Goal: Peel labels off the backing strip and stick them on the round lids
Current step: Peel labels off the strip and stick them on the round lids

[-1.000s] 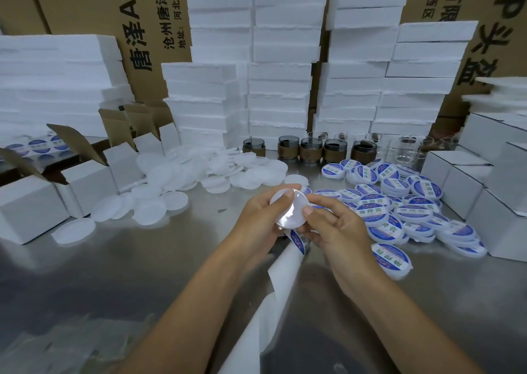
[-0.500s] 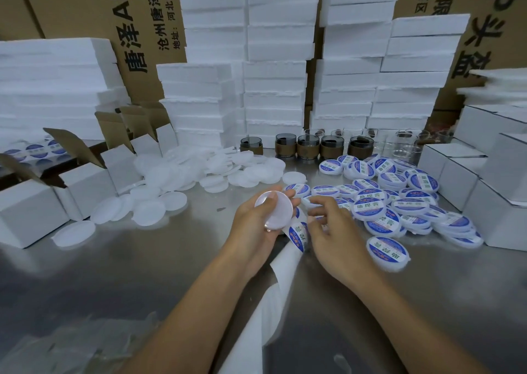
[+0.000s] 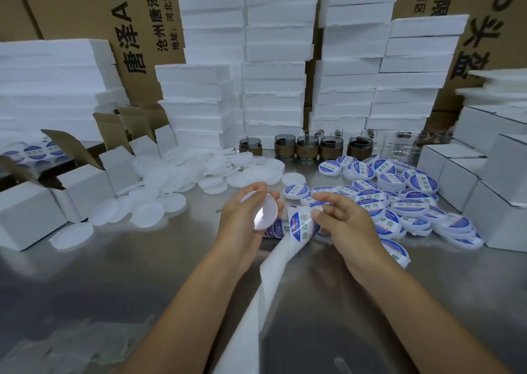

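Grip of the right hand (image 3: 349, 226): a narrow pinch, thumb and forefinger closed on the edge of one blue-and-white label (image 3: 301, 225) at the top of the backing strip (image 3: 271, 285). The strip trails down toward the person, bare and white below the label. The left hand (image 3: 241, 228) has a wider grip, fingers curled round the rim of one blank lid (image 3: 265, 212), which is held off the table and tilted, just beside the label.

The step in hand looks like the peel itself: the label seems to be coming off its backing and is not yet on the lid. The next move calls for freeing it fully, centring it over the lid's face and pressing it flat without a crease.

Under the hands, at least two more labels (image 3: 275, 228) show on the strip. To the right lies a heap of labelled lids (image 3: 399, 199), well over two dozen, overlapping too much for an exact count. To the left is a spread of blank lids (image 3: 171, 182), likewise dozens. At the back of the steel table (image 3: 85, 274) stand five brown-banded jars (image 3: 306, 148), with clear glass jars (image 3: 405, 145) beside them, too faint to count.
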A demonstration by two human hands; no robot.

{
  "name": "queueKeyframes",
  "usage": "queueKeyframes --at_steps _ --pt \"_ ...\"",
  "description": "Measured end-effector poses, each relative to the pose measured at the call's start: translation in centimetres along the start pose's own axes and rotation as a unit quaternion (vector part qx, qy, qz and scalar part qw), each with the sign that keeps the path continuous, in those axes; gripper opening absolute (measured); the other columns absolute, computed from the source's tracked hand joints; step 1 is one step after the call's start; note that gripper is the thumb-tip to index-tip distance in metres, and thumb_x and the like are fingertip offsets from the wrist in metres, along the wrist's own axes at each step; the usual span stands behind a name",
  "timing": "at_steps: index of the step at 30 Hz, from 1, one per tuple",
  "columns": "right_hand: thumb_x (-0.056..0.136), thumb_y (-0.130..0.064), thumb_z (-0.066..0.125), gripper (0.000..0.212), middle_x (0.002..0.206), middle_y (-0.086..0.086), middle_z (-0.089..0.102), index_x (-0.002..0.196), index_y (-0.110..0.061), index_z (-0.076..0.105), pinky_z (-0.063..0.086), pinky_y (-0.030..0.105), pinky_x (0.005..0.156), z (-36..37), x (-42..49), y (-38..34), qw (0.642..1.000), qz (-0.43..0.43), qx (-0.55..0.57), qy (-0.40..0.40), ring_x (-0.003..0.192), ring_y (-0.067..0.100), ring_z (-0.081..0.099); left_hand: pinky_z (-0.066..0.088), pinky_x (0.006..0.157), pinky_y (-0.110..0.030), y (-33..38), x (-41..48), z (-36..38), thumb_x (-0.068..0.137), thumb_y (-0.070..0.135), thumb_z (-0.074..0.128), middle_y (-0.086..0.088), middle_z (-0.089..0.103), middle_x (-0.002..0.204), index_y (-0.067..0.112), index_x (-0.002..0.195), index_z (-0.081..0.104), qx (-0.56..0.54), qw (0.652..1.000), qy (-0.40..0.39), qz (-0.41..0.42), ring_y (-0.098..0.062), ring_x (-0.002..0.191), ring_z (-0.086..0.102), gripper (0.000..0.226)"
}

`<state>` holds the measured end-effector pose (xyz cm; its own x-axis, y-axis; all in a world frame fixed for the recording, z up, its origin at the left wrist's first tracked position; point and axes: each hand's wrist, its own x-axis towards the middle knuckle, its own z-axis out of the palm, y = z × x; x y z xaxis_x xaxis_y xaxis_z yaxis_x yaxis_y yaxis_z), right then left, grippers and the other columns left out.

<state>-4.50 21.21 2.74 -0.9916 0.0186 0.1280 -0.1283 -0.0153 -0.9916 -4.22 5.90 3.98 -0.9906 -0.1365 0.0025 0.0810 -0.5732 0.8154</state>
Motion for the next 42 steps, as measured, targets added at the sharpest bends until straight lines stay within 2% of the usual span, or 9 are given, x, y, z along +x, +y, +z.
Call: queueKeyframes --at_steps 3,9,12,20,24,26,31,37,42 --pt "0.088 0.001 0.057 0.027 0.081 0.0 0.065 0.094 -0.023 0.064 0.047 0.016 0.047 -0.1 0.2 -0.1 0.998 0.01 0.065 0.024 0.056 0.0 0.062 0.055 0.054 -0.023 -0.4 0.0 0.0 0.091 0.008 0.057 -0.004 0.068 0.06 0.01 0.085 0.061 0.125 0.992 0.017 0.001 -0.016 0.052 0.064 0.008" --pt "0.088 0.003 0.055 0.031 0.094 -0.002 0.068 0.091 -0.026 0.064 0.051 0.017 0.052 -0.1 0.1 -0.1 0.996 0.008 0.081 0.024 0.073 0.006 0.065 0.052 0.051 -0.019 -1.0 -0.5 0.0 0.09 0.016 0.06 -0.003 0.068 0.061 0.011 0.072 0.067 0.289 0.957 -0.035 -0.013 -0.014 0.05 0.061 0.021" --pt "0.087 0.005 0.055 0.033 0.095 -0.001 0.069 0.091 -0.026 0.064 0.052 0.019 0.056 0.0 0.1 -0.1 0.996 -0.001 0.08 0.025 0.08 0.011 0.065 0.051 0.052 -0.017 -1.2 -0.7 0.1 0.089 0.018 0.063 -0.005 0.067 0.066 0.007 0.071 0.066 0.307 0.95 -0.06 -0.012 -0.01 0.05 0.06 0.022" --pt "0.087 0.004 0.056 0.03 0.084 -0.005 0.068 0.089 -0.024 0.063 0.05 0.017 0.049 0.0 0.0 -0.4 0.993 -0.011 0.112 0.036 0.064 0.0 0.066 0.049 0.055 -0.016 -1.3 -0.7 -0.1 0.089 0.028 0.062 -0.012 0.07 0.081 -0.003 0.086 0.069 0.324 0.945 -0.052 -0.01 -0.009 0.057 0.062 0.032" --pt "0.085 0.001 0.058 0.029 0.098 -0.005 0.064 0.092 -0.027 0.061 0.048 0.008 0.064 0.3 -0.3 0.2 0.994 -0.08 -0.044 0.055 0.075 -0.006 0.061 0.053 0.089 -0.04 -1.4 -0.6 -0.1 0.087 0.027 0.065 -0.012 0.073 0.096 0.011 0.084 0.074 0.299 0.953 -0.049 -0.013 -0.03 0.095 0.067 0.019" --pt "0.083 -0.006 0.063 0.027 0.107 -0.008 0.056 0.099 -0.028 0.06 0.036 -0.001 0.075 0.4 -0.6 0.5 0.964 -0.171 -0.192 0.064 0.091 -0.007 0.052 0.051 0.094 -0.044 -1.4 -0.5 -0.1 0.087 0.024 0.066 -0.009 0.072 0.1 0.016 0.082 0.073 0.296 0.954 -0.043 -0.009 -0.03 0.101 0.065 0.012" --pt "0.083 -0.017 0.068 0.032 0.117 -0.01 0.05 0.115 -0.022 0.065 0.033 0.024 0.094 0.1 -0.6 1.0 0.886 -0.292 -0.359 0.032 0.113 0.006 0.04 0.047 0.099 -0.045 -1.4 -0.4 -0.4 0.089 0.021 0.064 -0.007 0.071 0.104 0.016 0.085 0.072 0.294 0.955 -0.035 0.002 -0.028 0.105 0.063 0.01" --pt "0.081 -0.022 0.071 0.03 0.111 -0.005 0.064 0.111 -0.02 0.067 0.037 0.033 0.096 -0.1 -0.7 0.8 0.87 -0.309 -0.384 0.017 0.11 0.016 0.051 0.052 0.091 -0.048 -1.3 -0.3 -0.7 0.089 0.024 0.062 -0.013 0.07 0.104 0.012 0.093 0.071 0.27 0.961 -0.057 -0.016 -0.033 0.101 0.065 0.016" --pt "0.076 -0.022 0.075 0.029 0.102 -0.002 0.069 0.105 -0.018 0.07 0.037 0.037 0.094 0.0 -0.7 0.7 0.853 -0.315 -0.413 0.038 0.102 0.02 0.06 0.054 0.086 -0.04 -1.5 -0.1 -0.7 0.089 0.022 0.063 -0.011 0.072 0.099 0.019 0.082 0.073 0.283 0.957 -0.057 -0.004 -0.029 0.095 0.067 0.013"
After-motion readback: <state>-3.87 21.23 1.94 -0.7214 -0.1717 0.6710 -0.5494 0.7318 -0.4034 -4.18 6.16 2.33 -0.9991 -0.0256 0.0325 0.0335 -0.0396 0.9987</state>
